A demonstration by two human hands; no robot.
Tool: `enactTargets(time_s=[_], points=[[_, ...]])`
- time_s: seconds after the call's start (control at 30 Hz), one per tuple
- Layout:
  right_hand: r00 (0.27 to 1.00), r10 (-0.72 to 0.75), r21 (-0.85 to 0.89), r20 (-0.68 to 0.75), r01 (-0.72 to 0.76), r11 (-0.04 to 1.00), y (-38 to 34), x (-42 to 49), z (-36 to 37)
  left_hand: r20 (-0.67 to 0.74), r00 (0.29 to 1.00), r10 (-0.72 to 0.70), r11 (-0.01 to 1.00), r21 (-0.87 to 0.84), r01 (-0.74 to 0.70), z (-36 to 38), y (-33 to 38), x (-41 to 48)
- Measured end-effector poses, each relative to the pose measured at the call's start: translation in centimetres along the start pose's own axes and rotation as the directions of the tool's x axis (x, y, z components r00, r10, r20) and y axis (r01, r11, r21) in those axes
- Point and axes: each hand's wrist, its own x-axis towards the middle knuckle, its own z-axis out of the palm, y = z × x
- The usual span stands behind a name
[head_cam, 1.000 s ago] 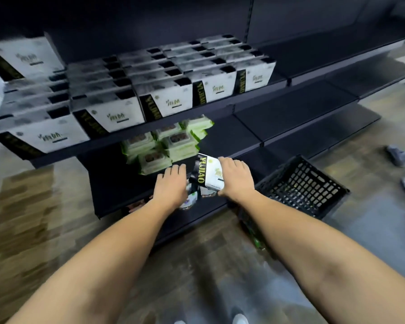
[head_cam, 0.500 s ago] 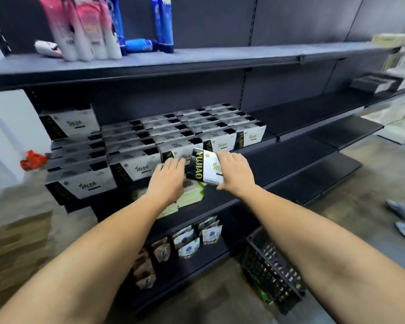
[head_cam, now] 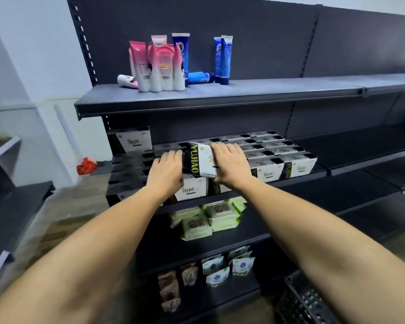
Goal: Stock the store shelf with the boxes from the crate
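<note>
I hold a white and black box marked YUJIAO between both hands, above the rows of like boxes on the dark middle shelf. My left hand grips its left end and my right hand grips its right end. The box sits tilted just over the front row of boxes. One more box stands on top at the back left. A corner of the black crate shows on the floor at the lower right.
Pink and blue tubes stand on the upper shelf. Green wipe packs lie on the shelf below the boxes, and small pouches stand lower down. Another shelf unit is at the left. An orange thing lies on the floor.
Both hands have lifted the box from low near the crate up to the level of the middle shelf's boxes. My view has risen with them.
</note>
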Motion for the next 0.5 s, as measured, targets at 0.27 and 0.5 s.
enactTargets(time_s=[0.27, 0.5], points=[[0.998, -0.055, -0.016, -0.04, 0.055, 0.998, 1.8, 6.7, 3.5, 0.07, 0.989, -0.13, 0.99, -0.051, 0.134, 1.6, -1.5, 4.8], [0.986, -0.158, 0.037, 0.055, 0.156, 0.987, 4.6, 13.5, 6.5, 0.034, 0.974, -0.223, 0.969, -0.1, 0.225, 3.4, -2.0, 10.4]])
